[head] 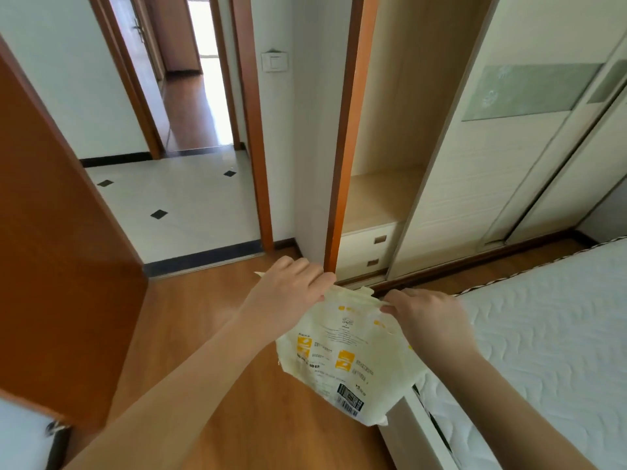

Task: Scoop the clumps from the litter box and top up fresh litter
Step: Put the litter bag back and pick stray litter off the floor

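Cream-yellow litter bag [342, 354] is held up over the wood floor [210, 334], right beside the bed [543, 334]. Its top edge is gripped at both corners, left hand [291, 286] and right hand [427, 317] each pinched onto it. Looks soft and crinkly, probably fairly light; best supported underneath when poured. No litter box is seen.
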